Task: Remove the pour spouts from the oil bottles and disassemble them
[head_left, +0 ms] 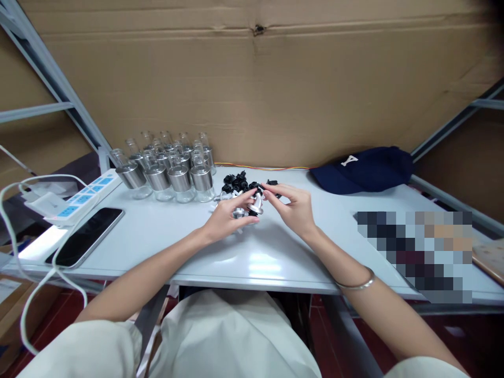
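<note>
My left hand (228,216) and my right hand (291,207) meet over the middle of the pale table (260,257). Together they pinch a small silver cap with a black part (255,206) between the fingertips. My left hand also curls round another small silver piece (238,212). Just behind the hands lies a heap of small black plastic parts (240,184). A cluster of several clear glass bottles with silver collars (173,168) stands at the back left.
A dark phone (88,236) lies near the left edge beside a white power strip (86,195) with white cables. A navy cap (364,169) rests at the back right. Cardboard sheets wall off the back. A blurred patch covers the right side of the table.
</note>
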{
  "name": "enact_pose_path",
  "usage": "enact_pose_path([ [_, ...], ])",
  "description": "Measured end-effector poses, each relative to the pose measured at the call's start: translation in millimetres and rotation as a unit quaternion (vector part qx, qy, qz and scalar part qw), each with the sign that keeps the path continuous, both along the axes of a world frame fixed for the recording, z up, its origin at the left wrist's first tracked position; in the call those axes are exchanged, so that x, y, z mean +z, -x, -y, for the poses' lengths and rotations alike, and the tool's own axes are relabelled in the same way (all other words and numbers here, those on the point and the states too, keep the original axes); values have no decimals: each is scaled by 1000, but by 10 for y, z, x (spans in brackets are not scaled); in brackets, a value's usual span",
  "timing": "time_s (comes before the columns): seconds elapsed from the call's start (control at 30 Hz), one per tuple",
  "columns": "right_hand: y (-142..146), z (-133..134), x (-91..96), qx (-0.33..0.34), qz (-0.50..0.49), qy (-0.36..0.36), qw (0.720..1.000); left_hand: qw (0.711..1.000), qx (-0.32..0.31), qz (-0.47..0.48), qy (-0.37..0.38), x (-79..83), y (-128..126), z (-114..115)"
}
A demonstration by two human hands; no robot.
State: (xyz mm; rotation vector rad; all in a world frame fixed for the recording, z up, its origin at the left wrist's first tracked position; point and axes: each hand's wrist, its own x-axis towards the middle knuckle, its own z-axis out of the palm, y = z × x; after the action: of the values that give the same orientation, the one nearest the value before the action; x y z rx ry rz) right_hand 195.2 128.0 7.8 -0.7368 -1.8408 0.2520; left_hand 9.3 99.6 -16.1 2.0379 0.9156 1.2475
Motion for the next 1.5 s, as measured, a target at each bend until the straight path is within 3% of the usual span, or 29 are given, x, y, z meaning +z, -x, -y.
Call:
enact_pose_path([
  [0.9,-28,-14,-12,30,27,-13,999,1000,2,22,19,25,-6,3],
  [1.17,-16,-2,-1,86,0,31,996,999,41,11,-9,53,-2,18],
  [1.37,-15,4,-1,82,-20,69,994,999,38,6,-20,75,-2,33],
  [1.5,-5,10,7,75,-24,53,995,1000,26,6,-16,82,-10,35],
])
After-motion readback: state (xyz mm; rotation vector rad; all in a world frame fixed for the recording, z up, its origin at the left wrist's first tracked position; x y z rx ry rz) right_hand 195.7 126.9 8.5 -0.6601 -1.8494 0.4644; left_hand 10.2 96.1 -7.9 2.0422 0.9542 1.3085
